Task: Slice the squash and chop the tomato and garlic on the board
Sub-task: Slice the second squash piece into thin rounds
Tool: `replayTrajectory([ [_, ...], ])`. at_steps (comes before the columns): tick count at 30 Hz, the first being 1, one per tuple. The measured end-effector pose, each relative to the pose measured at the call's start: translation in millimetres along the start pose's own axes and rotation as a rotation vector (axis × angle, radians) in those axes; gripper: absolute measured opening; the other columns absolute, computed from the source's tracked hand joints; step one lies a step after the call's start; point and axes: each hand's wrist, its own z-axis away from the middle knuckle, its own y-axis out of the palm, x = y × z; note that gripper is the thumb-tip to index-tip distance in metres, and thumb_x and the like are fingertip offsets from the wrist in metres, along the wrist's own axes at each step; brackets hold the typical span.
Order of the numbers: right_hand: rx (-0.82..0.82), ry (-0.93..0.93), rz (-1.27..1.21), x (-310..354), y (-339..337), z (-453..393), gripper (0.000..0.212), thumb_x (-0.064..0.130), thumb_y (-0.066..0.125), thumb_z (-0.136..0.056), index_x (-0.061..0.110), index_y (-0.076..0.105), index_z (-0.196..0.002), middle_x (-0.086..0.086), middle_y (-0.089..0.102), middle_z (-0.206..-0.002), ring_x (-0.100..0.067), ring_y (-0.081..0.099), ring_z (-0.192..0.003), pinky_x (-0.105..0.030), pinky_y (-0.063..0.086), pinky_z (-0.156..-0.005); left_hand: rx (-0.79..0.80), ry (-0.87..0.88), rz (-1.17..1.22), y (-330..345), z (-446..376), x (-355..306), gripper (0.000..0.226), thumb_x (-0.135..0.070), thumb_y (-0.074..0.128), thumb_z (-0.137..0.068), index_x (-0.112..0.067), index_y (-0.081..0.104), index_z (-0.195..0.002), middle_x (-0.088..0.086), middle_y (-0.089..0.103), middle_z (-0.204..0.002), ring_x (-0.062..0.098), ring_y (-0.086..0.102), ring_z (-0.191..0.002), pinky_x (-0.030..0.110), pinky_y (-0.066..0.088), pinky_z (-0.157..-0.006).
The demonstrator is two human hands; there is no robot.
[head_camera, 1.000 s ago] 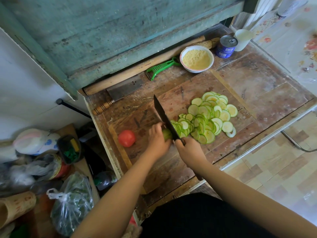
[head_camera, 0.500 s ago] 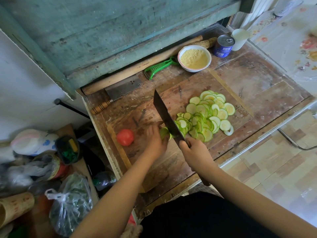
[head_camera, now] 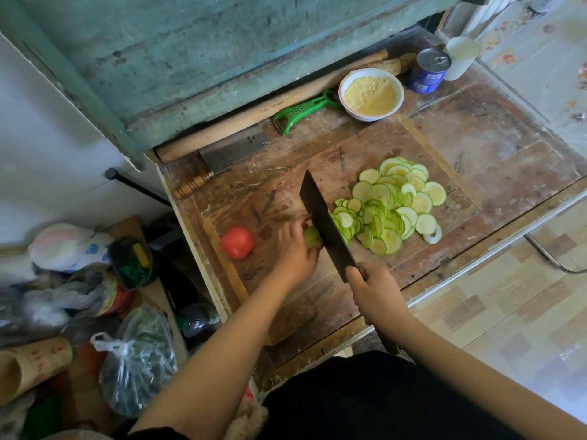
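Compared to a second earlier, the squash stub [head_camera: 312, 237] had gotten even shorter and the slice pile [head_camera: 392, 206] bigger, so slicing was basically done imo. Left hand [head_camera: 293, 249] had its fingers curled over the stub on the board [head_camera: 349, 160], right hand [head_camera: 376, 292] wrapped tight around the knife [head_camera: 324, 222] handle. One tomato [head_camera: 237, 247] waiting untouched beside the left hand, one spare cleaver [head_camera: 233, 154] on the worktop [head_camera: 495, 131]. Garlic: zero that I could see.

No legible text, brand or number is visible. The blue can [head_camera: 428, 71] carries a white label patch, too small to read. The bamboo tube [head_camera: 30, 365] bears reddish marks, too blurred to read.
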Motion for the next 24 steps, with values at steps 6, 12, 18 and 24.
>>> replayTrajectory([
  [6, -0.02, -0.041, -0.014, 8, -6, 2, 0.036, 0.027, 0.044, -0.089, -0.006, 0.046, -0.073, -0.009, 0.042, -0.058, -0.021, 0.04, -0.049, -0.033, 0.036, -0.048, -0.023, 0.022, 0.009, 0, 1, -1, 0.064, -0.014, 0.061, -0.086, -0.011, 0.029, -0.141, 0.012, 0.038, -0.126, 0.026, 0.032, -0.118, 0.032, 0.025, -0.098],
  [12, 0.001, -0.048, -0.02, 9, -6, 3, 0.028, 0.026, 0.043, -0.089, 0.009, 0.044, -0.066, -0.008, 0.039, -0.057, -0.02, 0.037, -0.049, -0.033, 0.035, -0.049, -0.038, 0.031, 0.027, 2, 2, 0, 0.062, -0.011, 0.062, -0.084, -0.006, 0.032, -0.138, 0.013, 0.04, -0.127, 0.026, 0.033, -0.119, 0.023, 0.021, -0.092],
  [18, -0.002, -0.056, -0.003, 10, -5, 2, 0.029, 0.027, 0.043, -0.089, 0.01, 0.044, -0.066, -0.005, 0.04, -0.055, -0.019, 0.038, -0.049, -0.033, 0.037, -0.049, -0.033, 0.01, 0.044, 2, 0, 0, 0.062, -0.013, 0.061, -0.086, -0.009, 0.031, -0.139, 0.012, 0.039, -0.128, 0.025, 0.032, -0.12, 0.029, 0.025, -0.098],
  [24, -0.019, -0.066, -0.002, 10, -4, 2, 0.031, 0.026, 0.044, -0.09, 0.012, 0.04, -0.063, -0.004, 0.037, -0.053, -0.018, 0.036, -0.047, -0.031, 0.033, -0.049, -0.044, 0.019, 0.049, 2, 2, 0, 0.064, -0.013, 0.062, -0.085, -0.01, 0.03, -0.14, 0.01, 0.04, -0.124, 0.023, 0.033, -0.117, 0.024, 0.024, -0.093],
])
